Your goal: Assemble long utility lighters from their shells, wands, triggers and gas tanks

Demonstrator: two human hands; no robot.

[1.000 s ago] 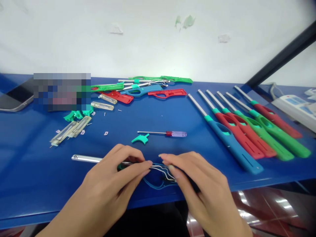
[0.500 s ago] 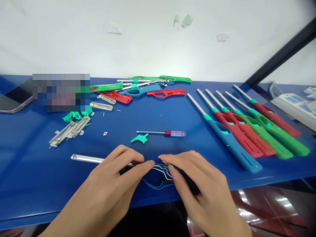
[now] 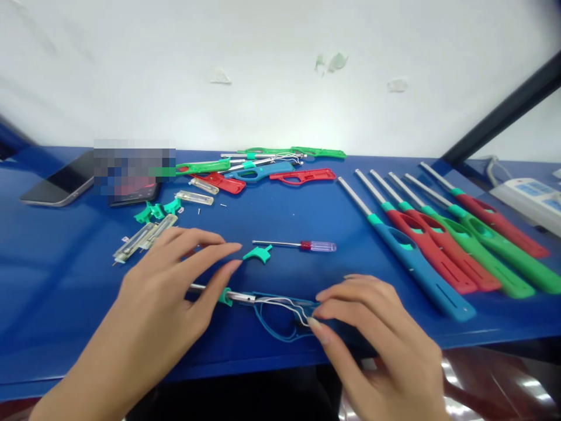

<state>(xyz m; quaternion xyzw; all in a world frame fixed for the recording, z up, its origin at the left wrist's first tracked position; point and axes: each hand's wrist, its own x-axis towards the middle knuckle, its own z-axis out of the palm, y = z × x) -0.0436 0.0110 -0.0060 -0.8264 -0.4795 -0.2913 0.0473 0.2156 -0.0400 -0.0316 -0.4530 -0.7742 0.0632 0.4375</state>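
A partly assembled blue lighter shell [image 3: 275,334] lies near the table's front edge, with a metal tube [image 3: 240,297], a green collar and loose white wires [image 3: 280,301] in it. My right hand [image 3: 377,333] grips the shell's right end, thumb and fingertips beside the wires; that end is mostly hidden. My left hand [image 3: 175,286] hovers above the tube, thumb and forefinger apart with nothing between them, covering the tube's far end. Just right of those fingertips sits a green trigger [image 3: 258,254]. Behind the trigger lies a screwdriver [image 3: 318,247] with a clear purple handle.
Several assembled lighters [image 3: 425,266] lie in a row at right, beside a white power strip [image 3: 530,196]. Clear fuel tanks [image 3: 195,198], green triggers [image 3: 151,210] and small screws lie at left. Shell halves [image 3: 302,176] and tubes lie along the wall. A phone [image 3: 61,178] is far left.
My left hand has lifted off the tube and shell, its fingers now near the green trigger. My right hand has stayed at the shell's right end. The view has shifted slightly.
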